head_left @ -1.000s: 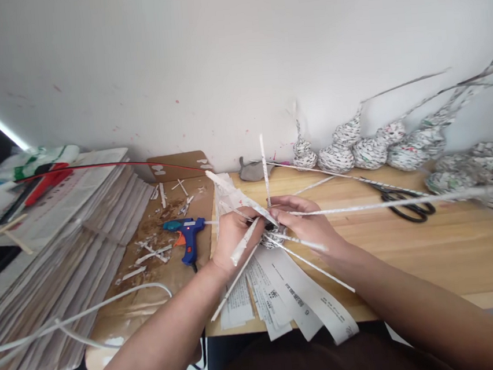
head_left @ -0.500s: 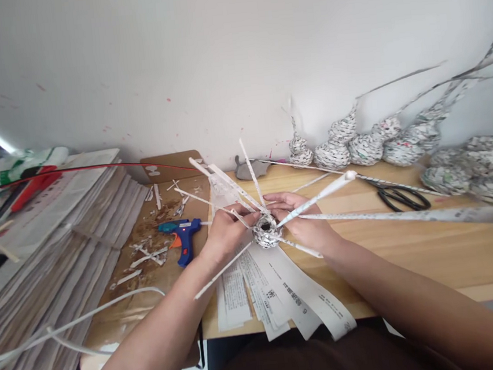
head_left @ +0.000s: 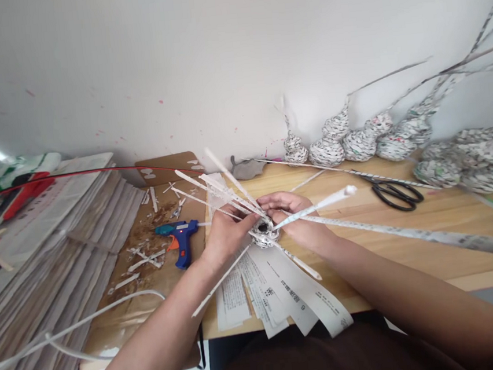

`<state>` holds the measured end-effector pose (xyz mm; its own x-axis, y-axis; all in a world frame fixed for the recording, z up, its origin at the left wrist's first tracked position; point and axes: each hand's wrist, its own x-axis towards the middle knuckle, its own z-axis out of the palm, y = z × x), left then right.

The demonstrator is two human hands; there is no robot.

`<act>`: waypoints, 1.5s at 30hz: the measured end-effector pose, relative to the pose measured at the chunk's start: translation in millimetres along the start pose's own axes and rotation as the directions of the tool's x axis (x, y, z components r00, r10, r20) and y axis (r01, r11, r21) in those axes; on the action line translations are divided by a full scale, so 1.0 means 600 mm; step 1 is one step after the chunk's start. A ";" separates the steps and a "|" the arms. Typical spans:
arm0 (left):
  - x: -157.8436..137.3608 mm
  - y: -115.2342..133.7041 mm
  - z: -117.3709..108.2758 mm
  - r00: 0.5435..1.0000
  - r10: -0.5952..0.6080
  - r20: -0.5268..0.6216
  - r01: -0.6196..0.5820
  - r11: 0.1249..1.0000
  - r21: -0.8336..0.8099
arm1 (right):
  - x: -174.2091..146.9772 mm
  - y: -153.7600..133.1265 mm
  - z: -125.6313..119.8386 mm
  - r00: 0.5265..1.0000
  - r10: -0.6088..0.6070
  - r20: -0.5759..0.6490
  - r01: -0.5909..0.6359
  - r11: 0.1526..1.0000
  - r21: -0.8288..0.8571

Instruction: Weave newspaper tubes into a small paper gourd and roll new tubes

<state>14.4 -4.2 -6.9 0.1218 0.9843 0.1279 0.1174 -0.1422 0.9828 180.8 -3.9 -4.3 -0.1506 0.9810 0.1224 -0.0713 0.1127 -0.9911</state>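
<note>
Between my hands is a small round woven paper piece point(head_left: 266, 240), with a dark hole at its top and several rolled paper tubes point(head_left: 313, 206) fanning out from it. My left hand point(head_left: 230, 228) is closed on its left side, thumb pressed at the rim where tubes cross. My right hand point(head_left: 295, 215) curls around the far right side, its fingers at the tube bases and partly hidden by a tube. One long tube point(head_left: 407, 229) runs off to the right. Printed paper strips point(head_left: 291, 288) lie fanned beneath the piece.
A blue glue gun point(head_left: 183, 243) and paper scraps point(head_left: 146, 258) lie on the left. Farther left rises a stack of newspaper point(head_left: 57, 261). Black scissors point(head_left: 398, 193) lie at right. Several woven gourd shapes point(head_left: 328, 149) line the wall. A white cable point(head_left: 110, 306) curves at front left.
One tube at the back has swung leftward from near upright. The long right-hand tube now slopes lower at its outer end. My hands stay at the woven piece, and the view has shifted slightly.
</note>
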 end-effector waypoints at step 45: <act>0.025 0.063 -0.018 0.938 -0.343 0.045 0.338 0.881 -0.331 | 0.003 -0.014 -0.007 0.995 -0.026 0.096 0.017 0.995 0.094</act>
<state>9.8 6.2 33.4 0.1187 0.9674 -0.2236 -0.1820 0.2425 0.9529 185.1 -2.7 4.2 -0.2431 0.9579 0.1527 -0.1663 0.1139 -0.9795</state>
